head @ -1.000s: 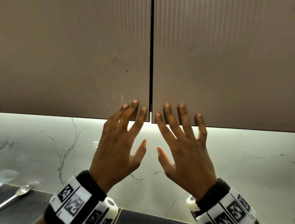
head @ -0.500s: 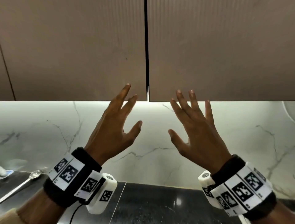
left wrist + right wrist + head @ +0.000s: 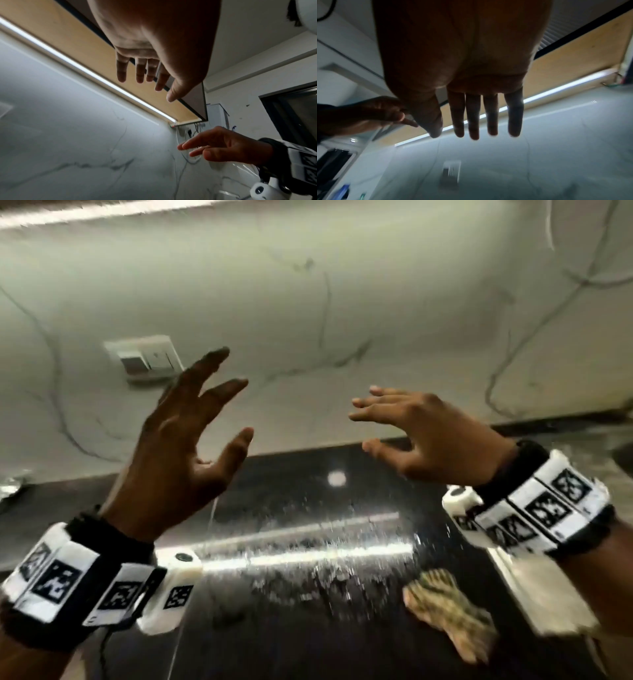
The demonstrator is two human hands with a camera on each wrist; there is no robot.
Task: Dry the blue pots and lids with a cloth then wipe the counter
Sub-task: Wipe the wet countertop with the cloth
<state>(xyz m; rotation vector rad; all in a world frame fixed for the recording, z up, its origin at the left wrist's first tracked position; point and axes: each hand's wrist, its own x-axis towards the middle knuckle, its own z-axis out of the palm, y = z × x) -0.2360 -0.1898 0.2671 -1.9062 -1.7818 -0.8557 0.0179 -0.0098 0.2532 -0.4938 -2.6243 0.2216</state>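
Both hands raised above the glossy black stone counter (image 3: 308, 628), palms toward the white marble-veined backsplash (image 3: 342, 302). Head view is motion-blurred.

Left hand (image 3: 178, 453): fingers straight and spread, thumb out to the side, nothing held. Left wrist view agrees, with fingertips (image 3: 121, 75) hanging free below the palm, touching nothing. Wrist carries a black band with white marker tiles (image 3: 68, 580).

Right hand (image 3: 428, 436): fingers extended and loosely splayed, pointing toward the left hand, nothing held. Right wrist view shows four straight fingers (image 3: 489, 116) and the thumb against the lit strip under the tan wall cabinet (image 3: 565, 56). The two hands are apart, not touching. A matching marker band (image 3: 544, 508) sits on this wrist.

Crumpled beige patterned cloth (image 3: 448, 614) lies on the counter toward its near right edge, below the right wrist, untouched by either hand. Its pattern cannot be made out through the blur.

Counter surface between the hands shows scattered water droplets (image 3: 318, 570) and reflects a long bright light bar. A white wall switch plate (image 3: 147, 361) is set in the backsplash behind the left hand's fingertips. Blue pots and lids cannot be identified in any view.
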